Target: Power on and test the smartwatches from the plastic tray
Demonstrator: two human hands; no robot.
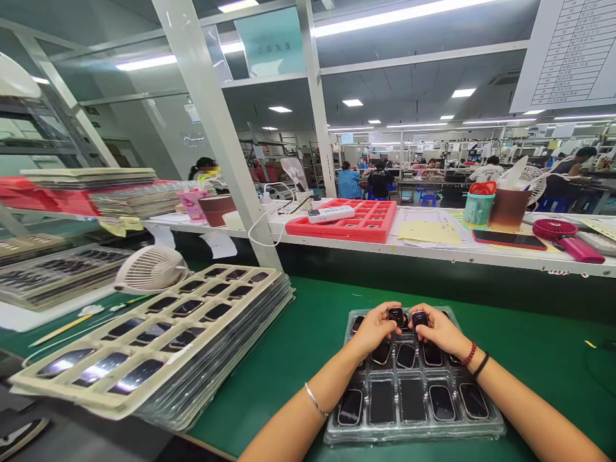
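A clear plastic tray [414, 433] lies on the green tabletop, its pockets holding several dark, square watch-like pieces. Over its far rows, my left hand [378, 328] pinches one small dark watch piece [395, 316] between thumb and fingers. Close beside it on the right, my right hand [439, 327] grips another dark watch piece [419, 319]. The two held pieces are a short gap apart. Part of the tray's far row is hidden behind my hands.
A tall stack of trays [240, 333] with dark screens stands at the left, by a white fan [151, 269]. Beyond the table, a shelf [428, 249] bears a red foam tray [344, 224], cups and a phone. People sit in the background.
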